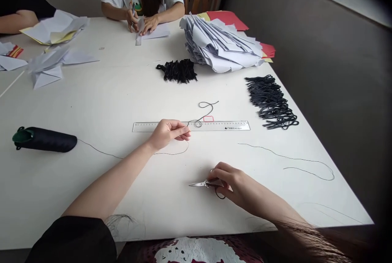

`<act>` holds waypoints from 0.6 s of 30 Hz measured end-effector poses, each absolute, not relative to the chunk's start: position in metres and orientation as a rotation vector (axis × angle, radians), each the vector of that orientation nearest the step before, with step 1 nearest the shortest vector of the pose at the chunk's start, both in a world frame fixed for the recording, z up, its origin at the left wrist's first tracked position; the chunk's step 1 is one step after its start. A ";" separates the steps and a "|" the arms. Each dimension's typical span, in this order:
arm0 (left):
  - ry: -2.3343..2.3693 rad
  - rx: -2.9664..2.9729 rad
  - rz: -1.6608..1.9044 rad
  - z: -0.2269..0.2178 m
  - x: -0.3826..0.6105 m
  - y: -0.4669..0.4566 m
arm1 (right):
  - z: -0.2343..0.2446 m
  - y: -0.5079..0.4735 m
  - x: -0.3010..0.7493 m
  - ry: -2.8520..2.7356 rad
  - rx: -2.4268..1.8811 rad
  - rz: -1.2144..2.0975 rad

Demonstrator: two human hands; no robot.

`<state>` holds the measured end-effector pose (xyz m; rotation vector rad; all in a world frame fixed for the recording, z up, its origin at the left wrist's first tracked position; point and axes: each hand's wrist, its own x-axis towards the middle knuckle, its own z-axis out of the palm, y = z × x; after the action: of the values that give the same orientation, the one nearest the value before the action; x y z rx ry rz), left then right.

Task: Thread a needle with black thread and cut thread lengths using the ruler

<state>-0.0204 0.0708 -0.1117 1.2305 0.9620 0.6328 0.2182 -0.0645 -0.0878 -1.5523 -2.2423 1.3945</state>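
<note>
The left arm points toward two o'clock, and the left hand pinches. The right arm points toward ten o'clock, the right hand with curled fingers.

My left hand and right hand: bare. Sleeve, lower left: black, short. Shirt front, bottom centre: dark, purplish-red patches, white print with dark dots. Long loose hair, lower right.
</note>
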 end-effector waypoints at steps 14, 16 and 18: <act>1.158 1.419 0.969 -0.113 -0.026 0.076 | -0.075 -0.014 0.249 -2.207 -1.279 0.986; 1.175 1.466 1.040 -0.113 -0.028 0.077 | -0.079 0.034 0.263 -2.155 -1.362 0.769; 1.169 1.471 1.064 -0.113 -0.030 0.079 | -0.090 0.079 0.273 -2.117 -1.547 0.600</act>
<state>-0.0300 0.0786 -0.1129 1.4711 1.1690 1.0642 0.2735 0.0794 -0.0900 -1.5471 -2.1172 0.6001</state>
